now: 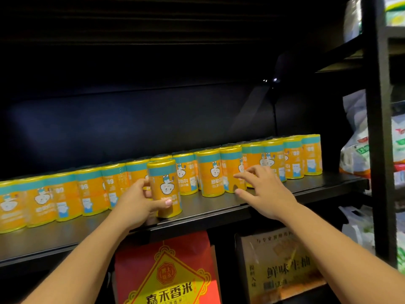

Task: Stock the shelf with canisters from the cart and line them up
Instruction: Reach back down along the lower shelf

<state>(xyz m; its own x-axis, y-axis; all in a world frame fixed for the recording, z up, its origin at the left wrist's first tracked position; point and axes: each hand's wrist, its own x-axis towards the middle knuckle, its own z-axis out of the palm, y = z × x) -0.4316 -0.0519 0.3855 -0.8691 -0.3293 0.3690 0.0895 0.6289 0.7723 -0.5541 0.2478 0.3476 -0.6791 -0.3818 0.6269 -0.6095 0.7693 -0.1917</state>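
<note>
Canisters already fill most of the shelf. A long row, orange-yellow with teal bands, runs from far left of the left fingertips to well past the right ones, and more tops show behind it (second rank, count unclear). One canister stands out of line, forward of the row near the shelf's front lip. The left hand grips it, thumb across the front low on the label, other fingers curled round the far side. It looks upright, base on or just above the board; cannot tell which. Another top shows right behind those fingers, so whether a slot is free there cannot be told. The right hand holds nothing. Its fingers are spread, index and thumb reaching at the row just ahead of the fingertips; contact cannot be told.

Judgement: stocking looks nearly done on this stretch, and lining-up is the step in hand. Left to do: seat the gripped one flush with the rest and square the neighbours by the right fingertips (labels face different ways). The cart is out of view, so how many remain to load is unknown. Below both wrists, on the lower level, are a red rice bag and a brown pack.
</note>
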